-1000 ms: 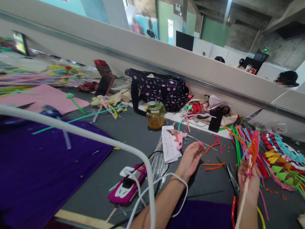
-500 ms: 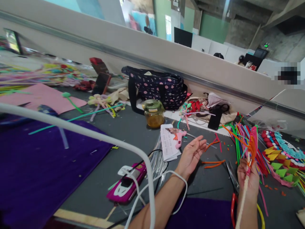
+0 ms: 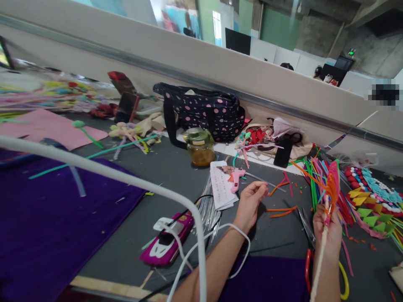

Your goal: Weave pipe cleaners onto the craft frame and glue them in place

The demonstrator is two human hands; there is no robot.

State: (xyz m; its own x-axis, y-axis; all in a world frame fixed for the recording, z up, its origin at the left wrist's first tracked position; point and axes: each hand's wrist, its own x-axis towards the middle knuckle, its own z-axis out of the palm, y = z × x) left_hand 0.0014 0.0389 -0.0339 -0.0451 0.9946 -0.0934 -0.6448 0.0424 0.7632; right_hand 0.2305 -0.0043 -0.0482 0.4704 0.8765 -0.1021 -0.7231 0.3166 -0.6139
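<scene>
My right hand (image 3: 327,228) is closed around a pipe-cleaner craft (image 3: 333,184) with looped orange and pink parts and a long cream stem hanging toward me. To its left, above the table, my left hand (image 3: 252,203) has its fingers curled in a pinch; whatever they hold, if anything, is too small to see. Bent orange pipe cleaners (image 3: 281,212) lie between the hands. Scissors (image 3: 304,224) rest beside my right hand, partly hidden by the wrist. A pink glue gun (image 3: 236,179) sits on a paper sheet (image 3: 222,191) beyond my left hand.
Bundled coloured pipe cleaners (image 3: 311,184) and a felt-like decorated piece (image 3: 374,201) lie at right. A jar (image 3: 200,149), patterned bag (image 3: 204,113) and phone (image 3: 282,154) stand or lie toward the partition. A white cable (image 3: 141,182) crosses in front; purple cloth (image 3: 63,218) covers the left.
My left hand has gone from palm up with spread fingers to turned over and pinched. My right hand keeps hold of the craft, nearly still. The view has shifted slightly.
</scene>
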